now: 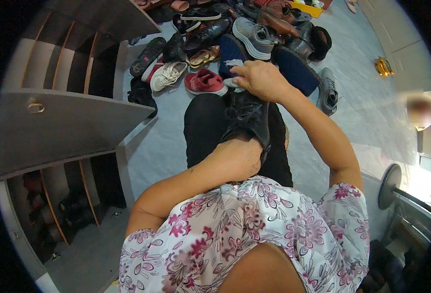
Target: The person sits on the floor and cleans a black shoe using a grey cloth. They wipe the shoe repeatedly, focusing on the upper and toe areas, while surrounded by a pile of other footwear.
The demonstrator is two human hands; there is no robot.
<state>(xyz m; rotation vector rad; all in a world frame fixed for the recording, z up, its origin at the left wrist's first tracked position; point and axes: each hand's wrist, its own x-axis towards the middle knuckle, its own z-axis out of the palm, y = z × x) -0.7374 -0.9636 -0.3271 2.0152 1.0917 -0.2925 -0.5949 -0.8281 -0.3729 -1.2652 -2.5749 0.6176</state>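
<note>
A black lace-up shoe (245, 114) lies over my lap, its toe pointing away from me. My left hand (240, 156) grips it at the heel end, with the fingers hidden inside the opening. At the toe, my right hand (261, 80) pinches a whitish cloth (233, 85), which rests against or just above the shoe. Just past the toe sit a red sneaker (205, 82) and a dark blue ribbed piece of footwear (231, 51). A grey sneaker (255, 36) leans on top of the pile beyond my right hand.
To the left stands a dark grey shoe cabinet (69, 121) with tilted-out compartments. White sneakers (168, 76) and several other shoes cover the floor ahead. A lone grey sneaker (328, 91) and a gold round object (384, 66) lie rightward. A person (421, 111) appears at the right edge.
</note>
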